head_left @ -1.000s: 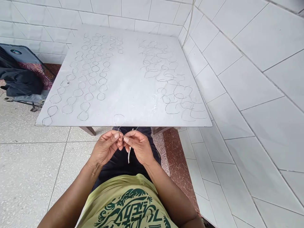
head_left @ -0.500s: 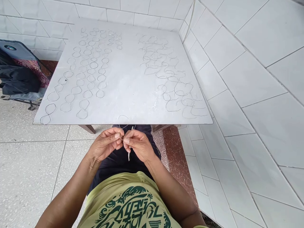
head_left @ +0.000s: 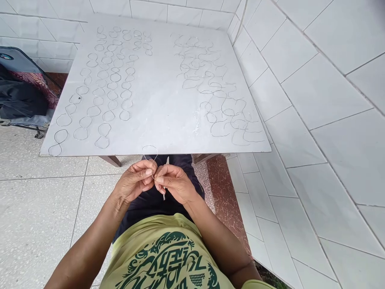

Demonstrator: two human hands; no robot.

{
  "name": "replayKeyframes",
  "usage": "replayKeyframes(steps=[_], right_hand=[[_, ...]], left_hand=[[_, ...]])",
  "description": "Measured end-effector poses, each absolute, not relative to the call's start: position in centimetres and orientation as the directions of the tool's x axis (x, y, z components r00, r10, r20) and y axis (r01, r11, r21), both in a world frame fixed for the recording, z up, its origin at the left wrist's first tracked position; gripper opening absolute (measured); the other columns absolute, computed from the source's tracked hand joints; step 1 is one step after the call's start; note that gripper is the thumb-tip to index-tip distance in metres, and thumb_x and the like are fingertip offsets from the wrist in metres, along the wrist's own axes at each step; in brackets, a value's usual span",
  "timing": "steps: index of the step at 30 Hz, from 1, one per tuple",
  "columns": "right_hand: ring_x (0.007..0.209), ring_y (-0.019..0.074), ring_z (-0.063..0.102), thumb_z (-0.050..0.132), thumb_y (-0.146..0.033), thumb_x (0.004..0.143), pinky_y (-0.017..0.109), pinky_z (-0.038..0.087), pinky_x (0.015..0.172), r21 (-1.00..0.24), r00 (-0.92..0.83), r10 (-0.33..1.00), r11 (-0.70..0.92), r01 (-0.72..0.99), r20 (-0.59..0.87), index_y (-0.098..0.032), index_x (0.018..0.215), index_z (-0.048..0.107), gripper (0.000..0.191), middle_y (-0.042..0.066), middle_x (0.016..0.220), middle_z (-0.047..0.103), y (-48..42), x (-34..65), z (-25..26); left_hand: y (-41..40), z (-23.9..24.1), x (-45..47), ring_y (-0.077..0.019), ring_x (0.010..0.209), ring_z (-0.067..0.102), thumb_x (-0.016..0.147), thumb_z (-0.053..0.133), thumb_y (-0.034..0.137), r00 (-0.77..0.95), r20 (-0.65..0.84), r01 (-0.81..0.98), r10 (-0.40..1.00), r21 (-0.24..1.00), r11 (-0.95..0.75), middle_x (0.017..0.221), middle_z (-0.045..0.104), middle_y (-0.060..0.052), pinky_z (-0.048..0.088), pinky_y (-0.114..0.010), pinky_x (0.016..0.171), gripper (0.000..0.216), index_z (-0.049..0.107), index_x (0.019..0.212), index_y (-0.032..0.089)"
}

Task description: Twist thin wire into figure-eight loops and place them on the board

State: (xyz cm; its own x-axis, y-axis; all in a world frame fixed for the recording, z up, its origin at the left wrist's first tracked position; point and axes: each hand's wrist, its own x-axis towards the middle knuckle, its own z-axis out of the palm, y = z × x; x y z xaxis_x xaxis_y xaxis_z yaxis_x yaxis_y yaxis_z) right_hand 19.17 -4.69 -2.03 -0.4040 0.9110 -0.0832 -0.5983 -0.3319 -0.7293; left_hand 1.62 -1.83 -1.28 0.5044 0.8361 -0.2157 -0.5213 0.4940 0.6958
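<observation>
A thin looped wire (head_left: 150, 145) rises from my fingertips, just over the table's near edge. Thumb and fingers of my left hand (head_left: 138, 178) pinch it below the loop. Close beside, my right hand (head_left: 173, 181) pinches the lower part of the same wire, its fingertips nearly touching the left ones. A narrow whitish strip (head_left: 164, 196) shows behind and below the right fingers; whether that hand holds it I cannot tell. On the left of the white table (head_left: 162, 116) lie rows of figure-eight wires (head_left: 104, 135). Loose curved wires (head_left: 222, 128) lie spread on the right.
Tiled walls (head_left: 300, 140) border the table at the back and right. A folding chair (head_left: 27, 92) with dark cloth on it stands at the left. Wooden table legs (head_left: 110, 160) show under the near edge, above a speckled tile floor (head_left: 39, 208).
The wire loop has tilted slightly to the left above my fingers. Both hands keep their pinch in nearly the same place. The view has shifted a little.
</observation>
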Motion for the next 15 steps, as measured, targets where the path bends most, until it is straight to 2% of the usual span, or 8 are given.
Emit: replayKeyframes(steps=[4,7,11,15], right_hand=[[0.060,0.0118,0.057,0.085,-0.034,0.083,0.025,0.044,0.053,-0.788,-0.348,0.933,-0.280,-0.548,-0.090,-0.019,0.081,0.072,0.020,-0.001,0.072,0.065,-4.8,19.4,-2.1],[0.057,0.0111,0.055,0.085,-0.033,0.084,0.025,0.044,0.052,-0.839,-0.296,0.948,-0.255,-0.480,-0.119,-0.019,0.078,0.071,0.020,-0.001,0.069,0.066,-4.7,19.9,-1.9],[0.054,0.0099,0.055,0.086,-0.033,0.082,0.023,0.044,0.051,-0.850,-0.271,0.950,-0.268,-0.453,-0.155,-0.018,0.074,0.070,0.023,-0.002,0.066,0.066,-4.7,20.3,-1.6],[0.056,0.0119,0.063,0.083,-0.033,0.085,0.023,0.047,0.050,-0.838,-0.277,0.947,-0.282,-0.468,-0.165,-0.017,0.078,0.068,0.023,0.000,0.067,0.070,-4.9,20.3,-1.6]], left_hand=[[-1.6,-0.9,1.4,-0.0086,0.060,0.055,0.082,0.084,0.024,0.506,-0.223,-0.486,0.833,0.724,0.489,0.083,0.060,-0.003,0.048,-0.019,0.049,0.028,0.080,0.108,0.014],[-1.1,-0.4,0.9,-0.0133,0.071,0.060,0.085,0.081,0.031,0.441,-0.171,-0.492,0.881,0.775,0.397,0.098,0.065,-0.009,0.052,-0.023,0.054,0.037,0.077,0.118,0.014],[-0.8,0.1,0.6,-0.0139,0.072,0.060,0.092,0.075,0.038,0.330,-0.145,-0.499,0.933,0.812,0.303,0.105,0.066,-0.011,0.050,-0.022,0.050,0.027,0.078,0.103,0.013],[-0.9,0.3,0.5,-0.0128,0.068,0.060,0.092,0.075,0.034,0.338,-0.139,-0.490,0.931,0.819,0.300,0.102,0.068,-0.010,0.048,-0.021,0.047,0.021,0.076,0.089,0.013]])
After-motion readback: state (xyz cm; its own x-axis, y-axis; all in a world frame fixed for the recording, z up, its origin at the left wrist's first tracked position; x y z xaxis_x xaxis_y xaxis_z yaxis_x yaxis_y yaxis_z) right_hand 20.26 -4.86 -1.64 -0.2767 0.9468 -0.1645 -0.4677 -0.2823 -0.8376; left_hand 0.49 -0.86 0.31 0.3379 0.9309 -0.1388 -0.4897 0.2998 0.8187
